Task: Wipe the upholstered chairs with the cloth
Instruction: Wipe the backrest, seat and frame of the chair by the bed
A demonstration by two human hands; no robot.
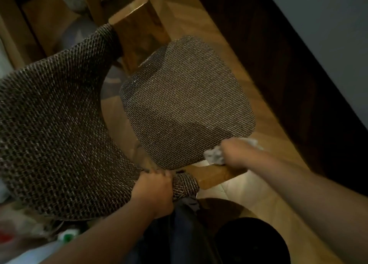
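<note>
A chair with dark woven upholstery fills the head view. Its seat cushion [185, 102] lies in the middle and its curved backrest [53, 124] sweeps along the left. My left hand [154, 190] grips the near end of the backrest, fingers curled over its edge. My right hand [239, 154] is blurred at the near right corner of the seat and holds a light grey cloth [214, 156] against the cushion's edge. Part of the cloth is hidden under the hand.
Wooden armrests [215, 174] frame the seat, one near and one far [137, 22]. Parquet floor [199, 24] runs under the chair. A dark round object [251, 241] stands on the floor at the bottom. Dark furniture [278, 54] lines the right. Blurred clutter [65, 236] lies at the lower left.
</note>
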